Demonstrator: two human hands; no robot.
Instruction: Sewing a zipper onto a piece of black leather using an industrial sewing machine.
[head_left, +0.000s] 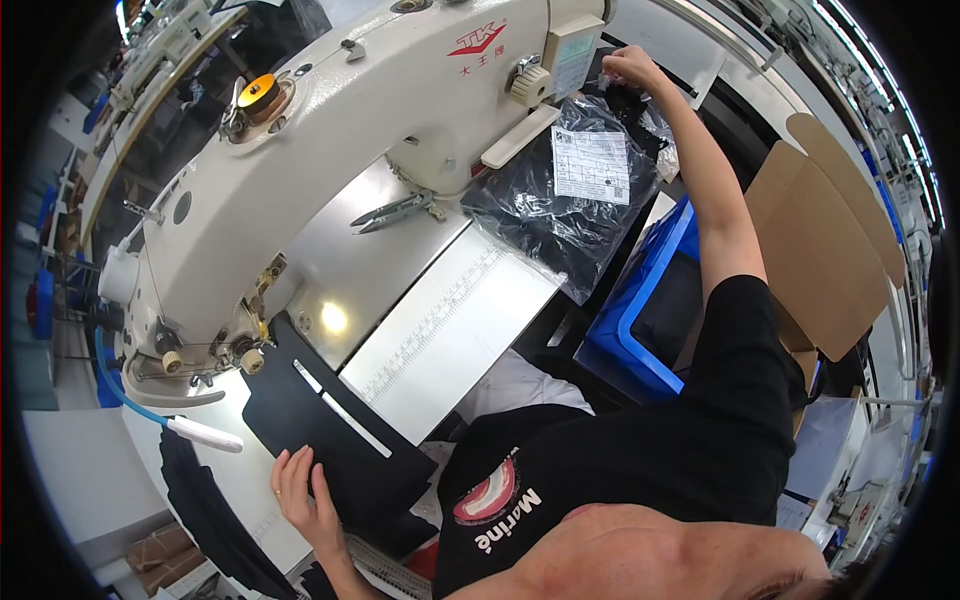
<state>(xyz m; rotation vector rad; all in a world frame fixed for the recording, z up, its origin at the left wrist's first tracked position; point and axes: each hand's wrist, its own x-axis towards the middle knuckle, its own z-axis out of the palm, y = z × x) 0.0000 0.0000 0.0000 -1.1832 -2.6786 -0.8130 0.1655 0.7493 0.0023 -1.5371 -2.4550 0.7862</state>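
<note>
My left hand (305, 495) rests with fingers apart at the edge of a black fabric piece (360, 480), which lies under the sewing machine's needle area and bears a narrow white strip (350, 420). My right hand (627, 70) reaches to the far right, fingers curled among dark material and clear plastic beside the control panel (570, 62); what they grip is too small to make out. Below it lies a clear bag of dark items (530, 235) with a white label (590, 165). The white sewing machine (220, 210) spans the upper left, with metal snips (390, 211) on its bed.
A white ruler plate (420, 340) crosses the middle. A blue bin (625, 340) and an open cardboard box (830, 230) stand at my right. More black fabric (190, 490) hangs at the lower left. A white-handled device (205, 433) with a blue tube is beside the machine head.
</note>
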